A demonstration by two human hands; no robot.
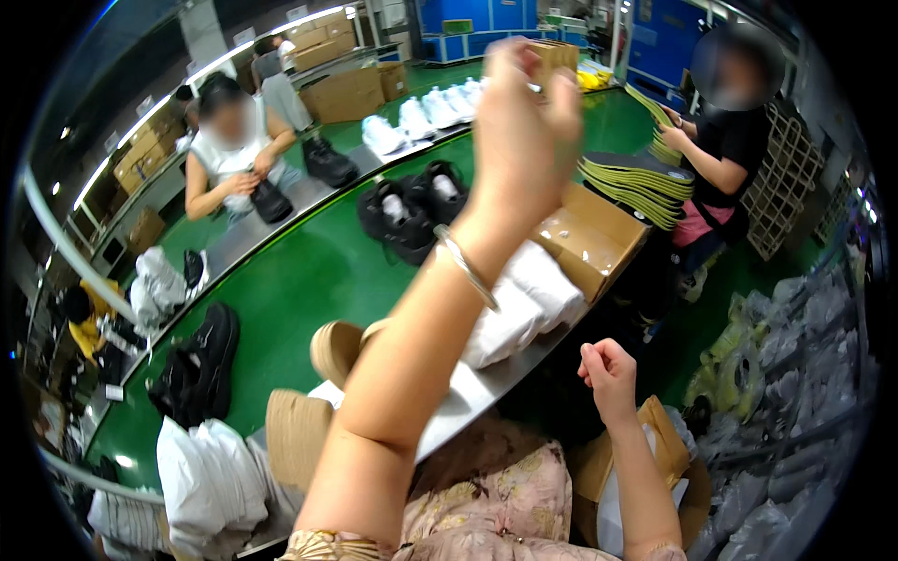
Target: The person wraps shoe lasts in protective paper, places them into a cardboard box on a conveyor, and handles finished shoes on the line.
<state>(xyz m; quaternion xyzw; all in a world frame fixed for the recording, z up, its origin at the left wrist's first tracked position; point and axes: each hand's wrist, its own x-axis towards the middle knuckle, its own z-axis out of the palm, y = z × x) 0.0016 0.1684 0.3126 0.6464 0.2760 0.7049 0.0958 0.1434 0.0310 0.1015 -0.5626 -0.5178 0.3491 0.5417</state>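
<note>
My left hand point(524, 131) is raised high over the green conveyor belt point(309, 280). I see it from the back with the fingers bunched, a thin bangle on the wrist, and whatever is in it is hidden. My right hand point(608, 369) hangs low at the belt's near edge, curled into a fist with nothing visible in it. Below my left forearm lie white wrapped bundles point(524, 299), an open cardboard box point(589, 238) and a tan shoe point(337, 351). A pair of black sandals point(412, 210) sits on the belt beyond.
A seated person point(229, 154) at the far left handles a black shoe. Another person point(730, 140) at the right stands by a stack of yellow-green insoles point(636, 182). More black shoes point(196, 365) and white bags point(201, 477) lie at the left. Clear plastic bags point(786, 355) pile on the floor at the right.
</note>
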